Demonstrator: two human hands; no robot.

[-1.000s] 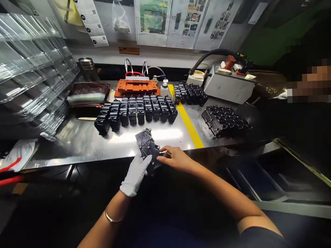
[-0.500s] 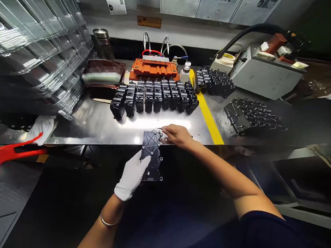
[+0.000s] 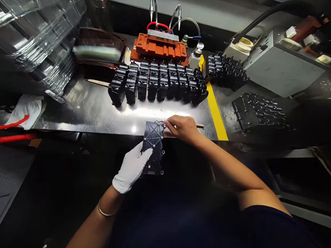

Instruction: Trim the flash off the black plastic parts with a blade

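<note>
My left hand point(image 3: 131, 166), in a white glove, grips a flat black part point(image 3: 154, 148) with crossed ribs and small screw eyes, held at the front edge of the steel table point(image 3: 81, 116). The thumb lies over the part's ribbed face. My bare right hand point(image 3: 183, 127) is at the part's top right corner, its fingers pinched together. What the fingertips hold is too small to make out. A thin stick shows to the right of that hand. Beyond both hands stands a row of black housings point(image 3: 157, 81).
An orange fixture point(image 3: 160, 46) with hoses stands behind the row. Clear plastic trays point(image 3: 40, 38) are stacked at left, beside a red-handled tool point(image 3: 11, 131) and white cloth. A yellow strip point(image 3: 217, 113), more black parts point(image 3: 259, 108) and a grey machine point(image 3: 285, 65) lie right.
The view has tilted down and shifted. My right hand has come closer to the part's top corner, and the thin pointed thing at its fingertips no longer shows there. My left hand keeps its grip.
</note>
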